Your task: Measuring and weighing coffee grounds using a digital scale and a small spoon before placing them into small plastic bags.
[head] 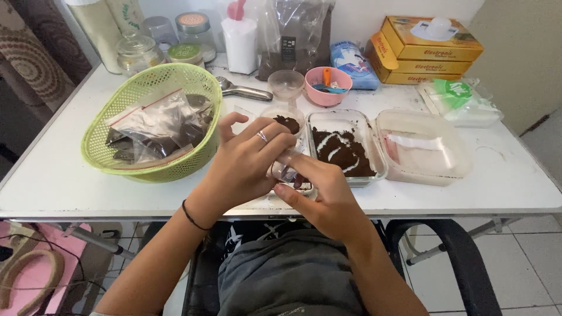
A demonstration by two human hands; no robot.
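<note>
Head view looks down on a white table (58,181) where both hands meet just in front of the body. The left hand (243,164), a ring on one finger and a black band at the wrist, curls over a small clear plastic bag (288,173), pinching its upper edge. The right hand (328,196) grips the same bag from below and the side, fingers closed on it. The bag sits between the two hands, above the near table edge; it seems to hold a little dark powder, though fingers hide most of it. Just behind stands a glass dish of dark brown powder (342,151), with a small round cup of the same powder (285,122) beside it. A green basket of filled bags (155,120) lies to the left, and an empty clear container (424,146) to the right. I judge the step in hand to be pressing the little bag shut along its top; the next move would call for an even pinch across the whole strip, with the bag kept upright.
</note>
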